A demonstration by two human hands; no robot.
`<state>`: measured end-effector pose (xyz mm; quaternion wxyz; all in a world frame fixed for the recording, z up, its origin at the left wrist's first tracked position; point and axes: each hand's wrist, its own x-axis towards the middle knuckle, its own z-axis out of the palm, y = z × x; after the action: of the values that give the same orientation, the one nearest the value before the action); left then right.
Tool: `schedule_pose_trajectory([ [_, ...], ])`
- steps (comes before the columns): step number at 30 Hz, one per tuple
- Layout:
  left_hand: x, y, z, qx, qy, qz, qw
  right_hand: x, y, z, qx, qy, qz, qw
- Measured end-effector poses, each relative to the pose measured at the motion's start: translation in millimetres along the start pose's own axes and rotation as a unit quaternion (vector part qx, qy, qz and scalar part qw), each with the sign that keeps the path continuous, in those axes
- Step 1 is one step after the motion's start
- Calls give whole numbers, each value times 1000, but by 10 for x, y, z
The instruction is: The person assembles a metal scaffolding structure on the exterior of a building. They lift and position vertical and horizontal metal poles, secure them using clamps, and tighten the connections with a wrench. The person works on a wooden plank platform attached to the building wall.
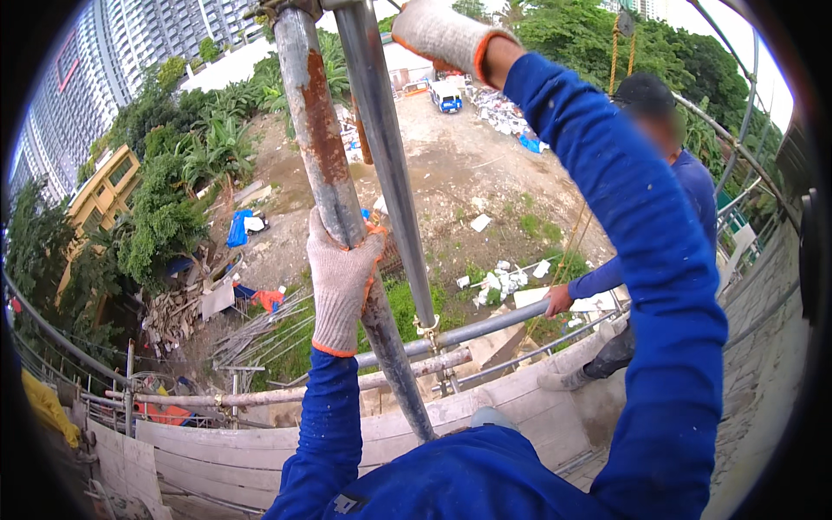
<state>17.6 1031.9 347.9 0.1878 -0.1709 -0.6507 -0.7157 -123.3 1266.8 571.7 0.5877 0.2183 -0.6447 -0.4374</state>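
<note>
My left hand (338,282), in a whitish knit glove with orange rubber palm, is wrapped round a rust-stained scaffold pipe (322,130). That pipe slants from the top of view down to just in front of my body. My right hand (446,36), gloved the same way, is raised at the upper edge with its fingers curled; what it holds is mostly out of view. Left of it, a coupler (282,9) sits at the pipe's upper end, beside a cleaner grey steel upright (381,156). The upright meets a horizontal grey rail (494,328) at a lower clamp (426,329).
A co-worker (659,173) in blue stands at my right, one hand (559,300) at the rail. A rusty horizontal pipe (303,390) runs along the curved platform boards (277,455). Beyond the rails lies a drop to ground with debris (182,316). Rope (576,234) hangs near the co-worker.
</note>
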Motion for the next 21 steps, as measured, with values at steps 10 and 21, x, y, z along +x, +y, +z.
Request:
schedule_pose_trajectory([
  [10,-97,71,-154,4,-6,-28,1000,120,-172,-366,180,-123,101,971],
  [21,-85,60,-62,-10,6,-32,999,91,-597,-131,523,-3,507,685],
])
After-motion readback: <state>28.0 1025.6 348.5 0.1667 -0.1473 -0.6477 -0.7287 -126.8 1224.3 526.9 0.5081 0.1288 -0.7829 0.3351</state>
